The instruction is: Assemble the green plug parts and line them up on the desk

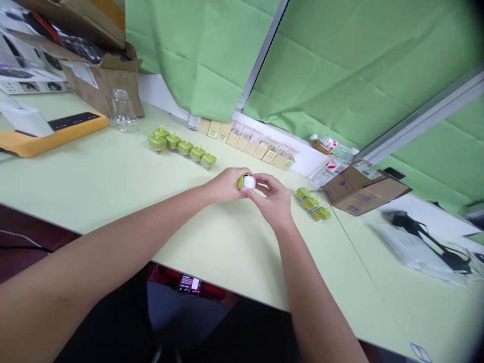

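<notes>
Above the middle of the table, my left hand [229, 185] is closed around a small green cover [240, 182]. A white rounded case [249, 182], like an earbud case, sits partly inside the cover and shows at its right side. The thumb and fingers of my right hand [273, 197] pinch the white case from the right. How deep it sits in the cover is hidden by my fingers. To the left stands a row of several green-topped pieces [185, 146] with small loops, in clear plastic. Three similar green pieces [311, 202] lie to the right of my right hand.
Several small beige boxes [245, 138] line the table's back edge. At left are a yellow-black power strip [75, 121], a clear plastic container [123, 111] and a cardboard box [102, 83]. Bottles [330, 161], another carton [363, 189] and black straps [427, 237] occupy the right.
</notes>
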### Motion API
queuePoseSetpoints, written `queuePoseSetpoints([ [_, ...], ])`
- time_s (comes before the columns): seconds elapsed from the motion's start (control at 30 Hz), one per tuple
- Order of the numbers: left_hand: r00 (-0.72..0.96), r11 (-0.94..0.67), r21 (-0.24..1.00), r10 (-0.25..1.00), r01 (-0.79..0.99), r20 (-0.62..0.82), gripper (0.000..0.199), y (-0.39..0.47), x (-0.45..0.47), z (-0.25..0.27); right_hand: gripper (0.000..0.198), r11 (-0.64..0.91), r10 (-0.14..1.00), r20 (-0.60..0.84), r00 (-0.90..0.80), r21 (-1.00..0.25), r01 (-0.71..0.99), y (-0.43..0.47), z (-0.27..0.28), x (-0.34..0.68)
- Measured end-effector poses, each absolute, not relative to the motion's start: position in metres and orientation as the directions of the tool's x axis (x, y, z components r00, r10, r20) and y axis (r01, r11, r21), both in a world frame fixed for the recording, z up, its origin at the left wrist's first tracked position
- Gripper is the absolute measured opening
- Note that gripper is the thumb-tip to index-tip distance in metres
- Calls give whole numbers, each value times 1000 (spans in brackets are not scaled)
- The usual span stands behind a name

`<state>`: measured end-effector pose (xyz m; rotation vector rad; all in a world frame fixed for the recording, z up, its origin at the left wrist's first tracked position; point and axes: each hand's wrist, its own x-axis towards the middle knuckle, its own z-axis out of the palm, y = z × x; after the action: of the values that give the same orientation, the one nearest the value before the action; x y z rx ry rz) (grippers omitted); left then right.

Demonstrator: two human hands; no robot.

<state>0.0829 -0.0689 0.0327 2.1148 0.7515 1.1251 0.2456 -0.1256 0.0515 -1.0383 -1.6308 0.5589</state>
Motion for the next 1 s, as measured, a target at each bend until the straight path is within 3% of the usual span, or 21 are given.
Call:
queuePoseSetpoints([
  [0.8, 408, -705, 697, 680, 134, 609, 27, -65, 85, 30, 39, 577, 806, 584, -95, -741, 345, -124, 51, 247],
  [1.0, 429, -671, 733, 699, 114, 572, 30, -65, 85, 29, 35, 593, 791, 603, -104, -713, 374, -125, 51, 246],
])
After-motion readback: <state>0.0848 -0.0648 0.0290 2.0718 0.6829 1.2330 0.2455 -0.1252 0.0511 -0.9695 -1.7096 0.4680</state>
